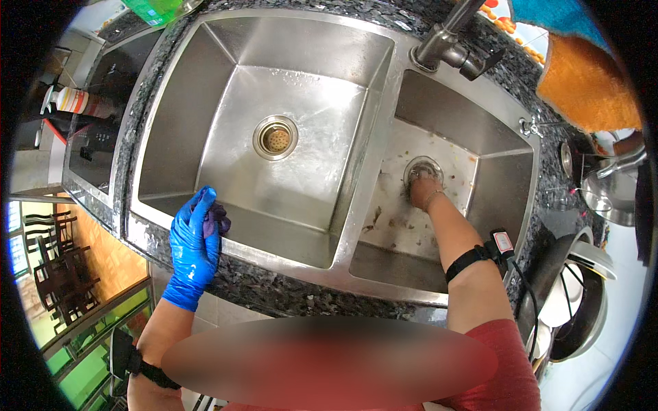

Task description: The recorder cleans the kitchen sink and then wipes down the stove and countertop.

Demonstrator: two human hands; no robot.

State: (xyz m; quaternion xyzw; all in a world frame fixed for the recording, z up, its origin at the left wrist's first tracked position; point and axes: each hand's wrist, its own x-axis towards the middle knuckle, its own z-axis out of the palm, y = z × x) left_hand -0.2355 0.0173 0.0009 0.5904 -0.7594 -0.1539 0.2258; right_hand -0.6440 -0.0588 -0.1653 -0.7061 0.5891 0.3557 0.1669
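Observation:
My left hand (pixel 195 241), in a blue rubber glove, grips a dark purple cloth (pixel 218 220) at the front left rim of the large stainless steel sink basin (pixel 288 200). That basin has a round drain strainer (pixel 275 137) in its floor. My right hand (pixel 425 191) is bare and reaches down into the smaller basin (pixel 411 231) on the right. Its fingers are at the drain (pixel 422 168), where they are hard to make out, so whether they hold anything cannot be told. Bits of food scrap (pixel 378 213) lie scattered on the floor around it.
A dark metal faucet (pixel 447 46) stands behind the divider. Orange and blue towels (pixel 586 82) hang at the back right. Pans and white dishes (pixel 563 298) are at the right. A pump bottle (pixel 72 100) stands left by the black hob (pixel 110 82). Dark speckled granite (pixel 288 298) borders the sink.

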